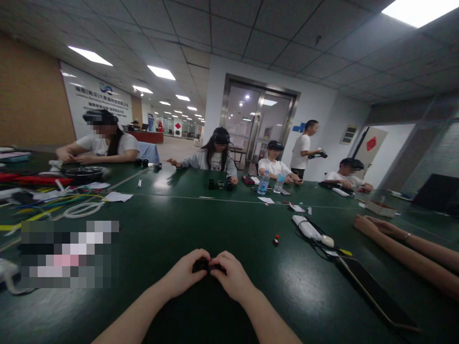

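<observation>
Close in front of me, my left hand (pixel 187 273) and my right hand (pixel 230 276) meet over the green tabletop (pixel 211 222). Both have their fingers curled round a small dark object (pixel 201 264) between them. Most of it is hidden by the fingers, and its kind cannot be made out. Beyond my right hand, a small red and orange item (pixel 276 240) lies on the table.
At right lie a white power strip (pixel 306 228) with cables and a dark flat tablet-like device (pixel 376 291). Another person's forearms (pixel 401 239) rest nearby. Two water bottles (pixel 263 182) stand farther back. Cables, a white coil (pixel 83 210) and papers crowd the left. Several people sit opposite.
</observation>
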`<action>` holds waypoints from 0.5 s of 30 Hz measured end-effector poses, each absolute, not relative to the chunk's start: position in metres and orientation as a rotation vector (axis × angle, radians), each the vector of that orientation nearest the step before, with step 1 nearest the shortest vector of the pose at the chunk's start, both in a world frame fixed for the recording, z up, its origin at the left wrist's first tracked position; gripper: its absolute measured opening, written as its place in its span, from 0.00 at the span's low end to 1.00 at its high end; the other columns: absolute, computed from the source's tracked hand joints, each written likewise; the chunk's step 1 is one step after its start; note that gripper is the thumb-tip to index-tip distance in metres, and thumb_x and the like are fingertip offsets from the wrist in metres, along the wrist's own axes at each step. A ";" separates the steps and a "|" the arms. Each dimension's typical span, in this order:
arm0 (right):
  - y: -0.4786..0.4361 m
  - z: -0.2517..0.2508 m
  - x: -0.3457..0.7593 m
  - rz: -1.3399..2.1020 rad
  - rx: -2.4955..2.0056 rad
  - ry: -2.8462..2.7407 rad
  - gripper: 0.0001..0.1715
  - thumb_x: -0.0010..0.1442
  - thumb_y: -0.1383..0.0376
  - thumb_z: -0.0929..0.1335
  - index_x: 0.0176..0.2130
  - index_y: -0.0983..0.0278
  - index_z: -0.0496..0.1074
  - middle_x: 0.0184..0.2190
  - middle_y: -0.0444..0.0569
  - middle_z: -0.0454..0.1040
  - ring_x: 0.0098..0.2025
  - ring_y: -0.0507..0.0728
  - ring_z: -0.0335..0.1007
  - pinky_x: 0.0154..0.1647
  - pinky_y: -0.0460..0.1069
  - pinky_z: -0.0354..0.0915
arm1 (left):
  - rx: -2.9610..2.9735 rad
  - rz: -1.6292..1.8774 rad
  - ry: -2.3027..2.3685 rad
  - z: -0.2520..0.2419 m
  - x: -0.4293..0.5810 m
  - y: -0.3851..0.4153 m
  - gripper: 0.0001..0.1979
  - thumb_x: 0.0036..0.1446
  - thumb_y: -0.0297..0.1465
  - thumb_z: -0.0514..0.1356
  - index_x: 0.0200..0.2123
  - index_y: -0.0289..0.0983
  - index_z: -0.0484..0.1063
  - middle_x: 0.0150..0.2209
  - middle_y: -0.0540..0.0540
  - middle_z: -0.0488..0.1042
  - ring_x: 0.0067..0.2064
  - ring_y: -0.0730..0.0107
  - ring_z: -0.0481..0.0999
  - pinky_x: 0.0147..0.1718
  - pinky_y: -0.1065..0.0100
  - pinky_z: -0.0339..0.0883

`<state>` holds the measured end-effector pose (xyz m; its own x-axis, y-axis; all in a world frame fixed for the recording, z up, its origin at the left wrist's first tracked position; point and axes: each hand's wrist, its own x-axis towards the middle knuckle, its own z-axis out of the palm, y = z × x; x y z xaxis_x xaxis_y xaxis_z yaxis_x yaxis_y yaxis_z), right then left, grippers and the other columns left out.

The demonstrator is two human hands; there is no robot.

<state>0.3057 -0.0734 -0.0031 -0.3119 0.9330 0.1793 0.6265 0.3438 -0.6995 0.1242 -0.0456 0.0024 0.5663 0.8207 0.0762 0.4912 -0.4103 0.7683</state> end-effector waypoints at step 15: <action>-0.058 -0.022 0.313 0.818 -1.396 -1.693 0.16 0.48 0.66 0.66 0.40 0.59 0.70 0.30 0.44 0.65 0.30 0.52 0.63 0.32 0.47 0.61 | 2.216 0.445 1.014 0.002 0.123 -0.043 0.15 0.54 0.31 0.52 0.43 0.51 0.69 0.50 0.53 0.62 0.50 0.68 0.63 0.49 0.65 0.57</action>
